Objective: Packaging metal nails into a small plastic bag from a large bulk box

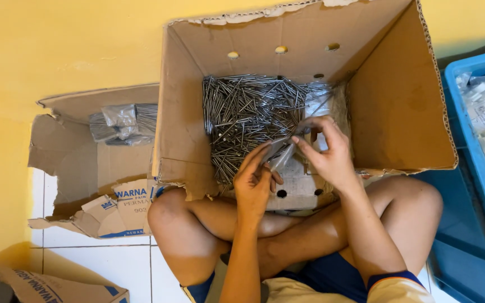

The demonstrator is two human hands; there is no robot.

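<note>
Small clear plastic bag (280, 154), pinched between both hands just above the near edge of the big cardboard box (399, 101). Left hand (256, 180) curled, fingers pressed on the bag's near side; right hand (326, 150) gripping its far side with fingertips. Loose heap of steel nails (242, 115) inside the box, just beyond. Filled bags of nails (122, 124) in a torn box (68, 151), far left. Blue crate (472, 168) at right.

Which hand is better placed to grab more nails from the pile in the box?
Probably the right hand: it sits further into the cardboard box, its fingertips at the edge of the nail pile. The left hand is nearer the body, pinching the small clear plastic bag both hands hold.
</note>
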